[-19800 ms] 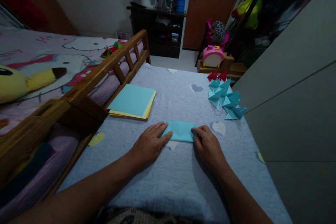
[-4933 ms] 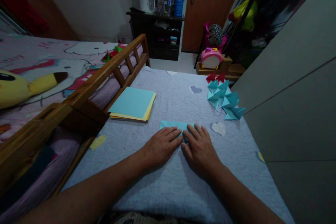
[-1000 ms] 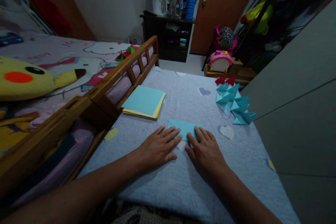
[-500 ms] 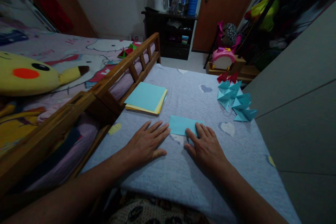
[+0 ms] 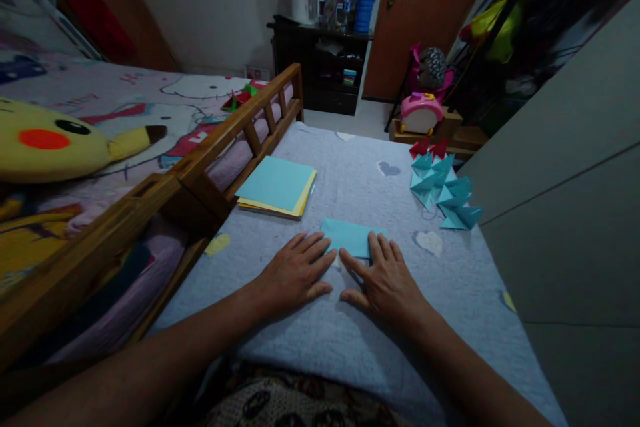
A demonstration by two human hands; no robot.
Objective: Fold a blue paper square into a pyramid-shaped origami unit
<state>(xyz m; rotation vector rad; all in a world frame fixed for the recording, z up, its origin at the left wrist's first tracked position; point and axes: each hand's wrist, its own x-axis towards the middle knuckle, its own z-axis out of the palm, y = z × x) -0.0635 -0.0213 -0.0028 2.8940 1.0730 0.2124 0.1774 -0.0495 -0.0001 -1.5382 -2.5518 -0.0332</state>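
Left hand (image 5: 296,271) and right hand (image 5: 389,278) lie flat, fingers spread wide, tips on a folded blue paper (image 5: 350,235). It sits on the pale sheet (image 5: 340,167), just past the palms, its long way running side to side, left end a little farther out.

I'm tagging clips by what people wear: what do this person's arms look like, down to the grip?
The left forearm and right forearm are bare, no sleeve in view. The left grip and right grip are five-fingered human hands; no gloves, rings, watch or markings show.
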